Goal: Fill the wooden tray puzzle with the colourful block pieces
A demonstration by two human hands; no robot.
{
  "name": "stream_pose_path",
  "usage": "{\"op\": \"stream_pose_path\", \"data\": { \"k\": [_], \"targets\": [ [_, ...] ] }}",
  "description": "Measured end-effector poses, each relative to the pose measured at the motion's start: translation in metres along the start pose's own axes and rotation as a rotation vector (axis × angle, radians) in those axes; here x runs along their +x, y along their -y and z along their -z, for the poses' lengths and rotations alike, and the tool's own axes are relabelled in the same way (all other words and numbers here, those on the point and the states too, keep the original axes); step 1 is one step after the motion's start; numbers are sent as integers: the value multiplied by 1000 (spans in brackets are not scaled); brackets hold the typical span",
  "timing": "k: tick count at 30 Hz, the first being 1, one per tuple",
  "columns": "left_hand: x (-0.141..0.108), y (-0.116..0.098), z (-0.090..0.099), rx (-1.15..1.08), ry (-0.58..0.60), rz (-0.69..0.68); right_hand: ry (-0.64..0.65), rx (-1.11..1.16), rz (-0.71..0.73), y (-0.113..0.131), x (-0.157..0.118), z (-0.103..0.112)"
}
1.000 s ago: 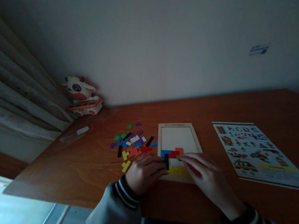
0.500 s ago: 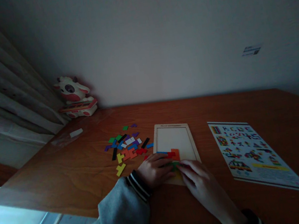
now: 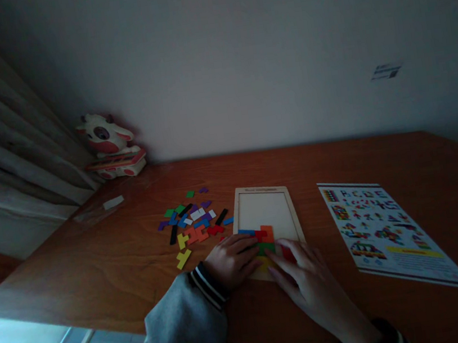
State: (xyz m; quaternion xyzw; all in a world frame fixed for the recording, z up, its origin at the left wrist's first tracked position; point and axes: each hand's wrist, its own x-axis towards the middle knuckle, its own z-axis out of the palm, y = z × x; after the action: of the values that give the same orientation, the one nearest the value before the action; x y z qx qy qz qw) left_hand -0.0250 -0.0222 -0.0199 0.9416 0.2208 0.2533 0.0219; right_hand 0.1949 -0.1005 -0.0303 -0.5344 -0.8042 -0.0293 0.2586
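A wooden puzzle board (image 3: pixel 237 210) with a pale inside lies flat in front of me. Its near part holds an orange piece (image 3: pixel 268 232), a red piece (image 3: pixel 260 236), a blue piece (image 3: pixel 246 232), a green piece (image 3: pixel 266 248) and a yellow piece (image 3: pixel 263 266). My left hand (image 3: pixel 233 260) rests over the board's left edge, fingers stretched across the pieces. At the near right side is my right hand (image 3: pixel 307 274), with thumb and fingers spread and the fingertips touching the green and yellow pieces. Another red piece (image 3: pixel 287 253) shows partly between its fingers.
Loose coloured pieces (image 3: pixel 195 234) lie scattered left of the board. A printed pattern sheet (image 3: pixel 387 234) lies to the right. At the back left stands a cow-shaped toy keyboard (image 3: pixel 117 161), with a clear plastic bag (image 3: pixel 102 209) nearer on the wooden table (image 3: pixel 141 274).
My right hand's fingers have spread apart and shifted slightly, uncovering more of the green piece and a red piece beside it. The left hand stays over the board. The view has tilted slightly.
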Motion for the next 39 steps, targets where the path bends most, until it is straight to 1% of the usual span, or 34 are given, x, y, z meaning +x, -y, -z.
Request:
{"op": "stream_pose_path", "data": {
  "k": [9,11,13,16,19,22,24,29,31,32,36,37,39],
  "targets": [
    [2,-4,3,47,-35,21,55,33,25,0,1,1],
    [2,-4,4,51,-29,26,31,39,9,-2,0,1],
    [2,-4,5,55,-17,28,-23,44,-18,-6,-3,1],
    [3,-6,6,52,27,3,-92,46,-52,-14,-9,1],
    [4,-8,7,27,88,-34,-102,42,-15,-19,-16,3],
    [5,-9,5,10,114,-44,-104,37,37,-21,-21,4],
    [5,-9,3,9,102,-49,-120,32,50,-21,-23,4],
    [6,-10,1,20,16,-74,-156,25,74,-24,-24,0],
    [4,-7,3,22,-32,-25,-173,20,78,-26,-25,-2],
    [2,-5,6,27,-71,25,-184,18,75,-26,-25,-2],
    [-16,20,18,96,-234,296,-208,22,57,-27,-26,-2],
    [-21,27,21,115,-255,345,-211,26,55,-26,-26,-2],
    [-27,40,25,131,-251,423,-213,36,53,-26,-26,-3]
  ]
}}
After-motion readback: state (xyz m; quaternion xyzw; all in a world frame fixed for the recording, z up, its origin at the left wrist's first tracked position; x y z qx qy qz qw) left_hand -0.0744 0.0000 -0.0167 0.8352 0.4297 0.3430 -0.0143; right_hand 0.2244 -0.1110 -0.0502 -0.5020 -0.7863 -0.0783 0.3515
